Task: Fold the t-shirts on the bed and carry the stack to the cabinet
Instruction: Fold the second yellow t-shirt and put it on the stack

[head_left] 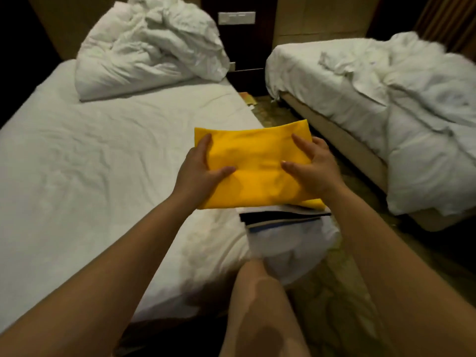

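— Fingers first: your left thumb (226,171) lies flat on top of the yellow t-shirt (257,161). Forefinger runs up its left edge. The other fingers go under the cloth, hidden.
— So your left hand (197,173) grips it?
— Yes, it pinches the left side. Your right hand (318,167) does the same on the right side: thumb and forefinger spread wide on top, the rest wrapped over the edge.
— Shirt itself?
— Folded to a rectangle, held roughly level between your two hands.
— Where?
— Over the stack (283,219) of folded clothes, which shows white, black and blue layers. The stack sits at the near right corner of the bed (90,163). The shirt's near edge overlaps it. Can't tell if it rests on the stack or hangs just above.
— Bed?
— White sheet, wrinkled. A crumpled duvet (152,47) is heaped at the head end, well apart from the stack.
— Around you?
— Your bare knee (260,300) is just beside that corner. Patterned carpet (332,292) runs along your right. Across it is a second bed (373,104) with rumpled white covers. A dark nightstand (244,57) stands between the two beds, with a switch panel (237,18) on the wall above it. Something yellowish lies on the floor beside it, too blurred to name.
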`<state>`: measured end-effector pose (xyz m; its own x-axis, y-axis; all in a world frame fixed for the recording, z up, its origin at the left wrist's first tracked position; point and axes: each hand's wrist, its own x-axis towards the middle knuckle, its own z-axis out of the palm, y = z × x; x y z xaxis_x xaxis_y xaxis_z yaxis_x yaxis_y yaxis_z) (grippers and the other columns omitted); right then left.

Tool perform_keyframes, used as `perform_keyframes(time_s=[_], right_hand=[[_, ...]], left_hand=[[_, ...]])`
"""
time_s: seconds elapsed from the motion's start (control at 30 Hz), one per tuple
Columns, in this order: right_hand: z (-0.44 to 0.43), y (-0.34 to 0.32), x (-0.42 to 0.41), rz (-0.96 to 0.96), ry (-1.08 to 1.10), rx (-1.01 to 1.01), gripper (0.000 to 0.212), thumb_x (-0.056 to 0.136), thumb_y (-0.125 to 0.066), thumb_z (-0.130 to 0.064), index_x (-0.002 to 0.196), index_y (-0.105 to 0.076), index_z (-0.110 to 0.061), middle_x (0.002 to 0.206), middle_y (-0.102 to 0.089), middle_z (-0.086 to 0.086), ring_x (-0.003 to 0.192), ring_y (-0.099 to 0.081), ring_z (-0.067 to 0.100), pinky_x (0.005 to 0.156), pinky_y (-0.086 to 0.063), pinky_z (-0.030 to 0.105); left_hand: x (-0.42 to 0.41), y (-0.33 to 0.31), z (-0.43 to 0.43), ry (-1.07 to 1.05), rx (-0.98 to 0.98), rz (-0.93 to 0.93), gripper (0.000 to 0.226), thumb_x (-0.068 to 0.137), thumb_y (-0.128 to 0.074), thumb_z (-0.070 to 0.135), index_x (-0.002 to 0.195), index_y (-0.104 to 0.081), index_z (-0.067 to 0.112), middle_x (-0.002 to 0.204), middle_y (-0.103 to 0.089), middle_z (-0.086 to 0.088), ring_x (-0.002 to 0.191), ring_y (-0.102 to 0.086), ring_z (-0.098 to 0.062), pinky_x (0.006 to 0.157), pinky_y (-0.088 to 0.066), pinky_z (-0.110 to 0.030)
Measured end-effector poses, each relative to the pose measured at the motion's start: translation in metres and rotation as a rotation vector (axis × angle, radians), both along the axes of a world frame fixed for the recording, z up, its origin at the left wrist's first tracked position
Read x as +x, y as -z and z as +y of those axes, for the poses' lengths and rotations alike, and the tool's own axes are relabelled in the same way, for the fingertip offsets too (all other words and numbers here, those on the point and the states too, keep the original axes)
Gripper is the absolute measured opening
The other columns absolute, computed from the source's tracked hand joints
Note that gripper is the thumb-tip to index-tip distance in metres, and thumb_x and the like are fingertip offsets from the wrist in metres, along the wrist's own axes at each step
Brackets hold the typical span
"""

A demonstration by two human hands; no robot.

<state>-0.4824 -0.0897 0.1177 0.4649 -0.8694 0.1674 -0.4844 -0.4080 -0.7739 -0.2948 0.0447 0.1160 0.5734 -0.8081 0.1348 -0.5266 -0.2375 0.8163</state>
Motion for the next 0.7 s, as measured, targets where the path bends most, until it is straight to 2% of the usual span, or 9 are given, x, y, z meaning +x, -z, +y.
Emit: perform_keyframes(time_s=[0.2, 0.37, 0.5, 0.6, 0.67, 0.7], right_hand=[[-0.068, 0.028, -0.036, 0.094, 0.079, 0.119, 0.066, 0.084, -0.068, -0.029, 0.142, -0.037, -0.027, 0.150, -0.023, 0.005, 0.134, -0.030, 0.026, 0.106, -0.029, 0.035], [-0.098, 0.061, -0.022, 0.106, 0.078, 0.149, 0.063, 0.086, -0.066, -0.027, 0.142, -0.038, -0.025, 0.148, -0.027, 0.007, 0.134, -0.030, 0.026, 0.107, -0.027, 0.032], [-0.110, 0.101, -0.004, 0.232, 0.079, 0.102, 0.059, 0.091, -0.059, -0.027, 0.144, -0.035, -0.022, 0.147, -0.029, 0.010, 0.131, -0.035, 0.027, 0.100, -0.030, 0.028], [-0.114, 0.141, 0.010, 0.394, 0.116, 0.032, 0.053, 0.096, -0.040, -0.042, 0.145, -0.032, -0.024, 0.149, -0.029, 0.012, 0.132, -0.033, 0.032, 0.103, -0.031, 0.038], [-0.109, 0.156, 0.018, 0.543, 0.158, -0.022, 0.055, 0.095, -0.026, -0.049, 0.147, -0.024, -0.030, 0.153, -0.023, 0.009, 0.134, -0.028, 0.035, 0.107, -0.025, 0.048], [-0.108, 0.159, 0.021, 0.603, 0.180, -0.036, 0.053, 0.097, -0.025, -0.049, 0.148, -0.020, -0.033, 0.155, -0.018, 0.006, 0.136, -0.022, 0.034, 0.109, -0.020, 0.051]], left_hand=[[-0.038, 0.015, -0.078, 0.047, 0.141, -0.022, 0.082, 0.083, -0.064, 0.042, 0.148, -0.016, 0.023, 0.148, -0.030, -0.010, 0.131, -0.036, -0.030, 0.102, -0.034, -0.038], [-0.025, 0.034, -0.112, 0.018, 0.269, -0.095, 0.081, 0.084, -0.063, 0.044, 0.147, -0.019, 0.021, 0.145, -0.033, -0.013, 0.128, -0.039, -0.033, 0.099, -0.036, -0.040], [-0.017, 0.065, -0.124, -0.032, 0.390, -0.139, 0.077, 0.084, -0.058, 0.052, 0.145, -0.022, 0.021, 0.143, -0.032, -0.014, 0.126, -0.038, -0.037, 0.097, -0.037, -0.045], [-0.014, 0.082, -0.134, -0.057, 0.407, -0.299, 0.075, 0.085, -0.049, 0.059, 0.146, -0.018, 0.026, 0.150, -0.021, -0.013, 0.132, -0.027, -0.038, 0.101, -0.030, -0.050], [-0.012, 0.095, -0.135, -0.026, 0.445, -0.373, 0.072, 0.088, -0.041, 0.061, 0.147, -0.013, 0.031, 0.156, -0.004, -0.011, 0.139, -0.013, -0.035, 0.107, -0.021, -0.053], [-0.010, 0.101, -0.137, -0.008, 0.463, -0.378, 0.071, 0.089, -0.037, 0.061, 0.148, -0.011, 0.033, 0.157, 0.004, -0.010, 0.142, -0.006, -0.033, 0.110, -0.015, -0.055]])
